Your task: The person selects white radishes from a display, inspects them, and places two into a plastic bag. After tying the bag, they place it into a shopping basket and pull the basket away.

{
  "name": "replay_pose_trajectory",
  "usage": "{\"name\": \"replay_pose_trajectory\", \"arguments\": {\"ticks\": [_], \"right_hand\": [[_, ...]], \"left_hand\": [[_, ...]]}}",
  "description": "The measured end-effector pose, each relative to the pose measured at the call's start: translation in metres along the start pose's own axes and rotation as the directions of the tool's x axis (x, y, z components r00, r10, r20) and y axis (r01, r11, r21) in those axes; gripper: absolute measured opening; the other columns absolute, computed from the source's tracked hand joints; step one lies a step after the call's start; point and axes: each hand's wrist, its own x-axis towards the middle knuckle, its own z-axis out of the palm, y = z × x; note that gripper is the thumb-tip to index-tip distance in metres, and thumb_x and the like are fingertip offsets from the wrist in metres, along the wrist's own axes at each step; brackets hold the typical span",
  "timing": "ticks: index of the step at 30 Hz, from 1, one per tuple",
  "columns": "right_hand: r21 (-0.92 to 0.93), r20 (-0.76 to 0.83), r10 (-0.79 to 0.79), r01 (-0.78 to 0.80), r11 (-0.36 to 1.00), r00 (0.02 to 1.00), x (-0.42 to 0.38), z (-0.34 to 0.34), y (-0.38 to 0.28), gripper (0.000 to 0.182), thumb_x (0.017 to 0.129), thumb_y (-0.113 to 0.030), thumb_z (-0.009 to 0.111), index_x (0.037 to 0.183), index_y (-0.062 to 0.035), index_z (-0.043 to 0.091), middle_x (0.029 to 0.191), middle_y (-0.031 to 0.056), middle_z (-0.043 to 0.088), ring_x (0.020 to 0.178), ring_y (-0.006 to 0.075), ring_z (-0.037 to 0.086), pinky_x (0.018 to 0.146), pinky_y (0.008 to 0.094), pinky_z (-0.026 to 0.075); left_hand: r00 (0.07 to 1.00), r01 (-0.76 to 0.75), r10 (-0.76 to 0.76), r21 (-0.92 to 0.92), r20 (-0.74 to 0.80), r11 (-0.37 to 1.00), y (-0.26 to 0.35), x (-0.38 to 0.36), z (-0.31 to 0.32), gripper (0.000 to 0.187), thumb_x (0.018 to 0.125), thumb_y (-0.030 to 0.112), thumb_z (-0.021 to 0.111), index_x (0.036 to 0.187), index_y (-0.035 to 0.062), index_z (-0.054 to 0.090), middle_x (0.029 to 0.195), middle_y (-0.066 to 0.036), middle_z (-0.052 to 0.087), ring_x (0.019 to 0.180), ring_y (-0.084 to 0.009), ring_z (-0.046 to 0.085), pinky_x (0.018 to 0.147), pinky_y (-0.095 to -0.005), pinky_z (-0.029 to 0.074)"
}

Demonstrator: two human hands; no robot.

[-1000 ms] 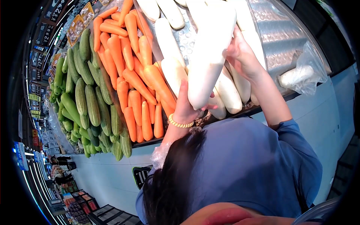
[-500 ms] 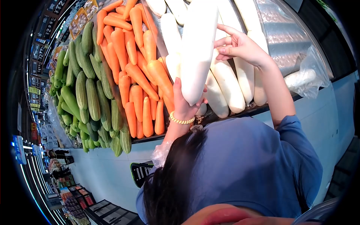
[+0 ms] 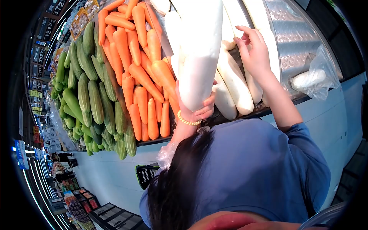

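A large white radish (image 3: pixel 201 65) stands nearly upright in the middle of the view, its rounded lower end in my left hand (image 3: pixel 196 109). The fingers of that hand wrap round it, and a yellow coiled band circles the wrist. To the right of the radish, my right hand (image 3: pixel 253 50) is raised over the other white radishes (image 3: pixel 235 84), apart from the held one. Its fingers are bent and spread, with nothing between them.
Orange carrots (image 3: pixel 141 73) lie left of the radishes, with green cucumbers (image 3: pixel 96 101) beyond them. On the bumpy metal surface (image 3: pixel 293 38) at right rests a bagged white radish (image 3: pixel 308 79). A black basket with green trim (image 3: pixel 145 174) is below the stand.
The held radish has tilted and shifted slightly left, and my left fingers have closed further round its end. My right hand has moved right, away from it.
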Motion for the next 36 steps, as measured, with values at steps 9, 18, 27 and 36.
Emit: {"name": "replay_pose_trajectory", "arguments": {"ticks": [9, 18, 27, 36], "right_hand": [[0.916, 0.356, 0.169, -0.379, 0.132, 0.919, -0.033, 0.020, -0.029, 0.091, 0.076, -0.071, 0.050, 0.135, -0.0045, 0.032, 0.131, 0.0158, 0.042, 0.116, 0.0277, 0.048, 0.099, 0.0416, 0.039], [0.370, 0.231, -0.517, -0.566, -0.737, 0.824, -0.032, -0.025, 0.032, 0.093, 0.075, -0.064, 0.057, 0.144, -0.0224, 0.011, 0.125, 0.0135, 0.038, 0.105, 0.0325, 0.049, 0.089, 0.0508, 0.044], [0.924, 0.173, -0.161, -0.217, -0.314, 0.972, -0.042, -0.165, 0.117, 0.096, 0.072, -0.061, 0.061, 0.140, -0.0082, 0.019, 0.123, 0.0173, 0.043, 0.104, 0.0320, 0.053, 0.081, 0.0555, 0.050], [0.993, 0.043, -0.168, -0.023, 0.116, 0.985, -0.039, -0.407, 0.222, 0.097, 0.074, -0.063, 0.058, 0.141, -0.0060, 0.016, 0.128, 0.0193, 0.042, 0.105, 0.0337, 0.054, 0.086, 0.0542, 0.048]], "left_hand": [[0.755, 0.349, 0.604, 0.623, 0.255, -0.700, -0.030, 0.041, 0.063, 0.084, 0.063, 0.030, 0.080, 0.131, 0.0027, 0.037, 0.122, -0.020, 0.050, 0.111, -0.0406, 0.049, 0.088, -0.0449, 0.042], [0.946, -0.197, -0.014, 0.537, 0.325, -0.820, -0.061, 0.069, 0.051, 0.062, 0.069, 0.019, 0.074, 0.126, 0.0143, 0.049, 0.132, -0.004, 0.050, 0.129, -0.0316, 0.037, 0.103, -0.0537, 0.026], [0.911, -0.069, 0.244, 0.707, 0.332, -0.704, -0.104, 0.149, 0.030, 0.053, 0.070, 0.010, 0.071, 0.119, 0.0019, 0.052, 0.115, -0.014, 0.059, 0.111, -0.0321, 0.053, 0.092, -0.0410, 0.039], [0.947, 0.024, 0.240, 0.700, 0.212, -0.714, -0.194, 0.337, -0.029, 0.041, 0.073, 0.014, 0.067, 0.111, 0.0046, 0.055, 0.111, -0.012, 0.059, 0.097, -0.0297, 0.057, 0.082, -0.0372, 0.044]]}}
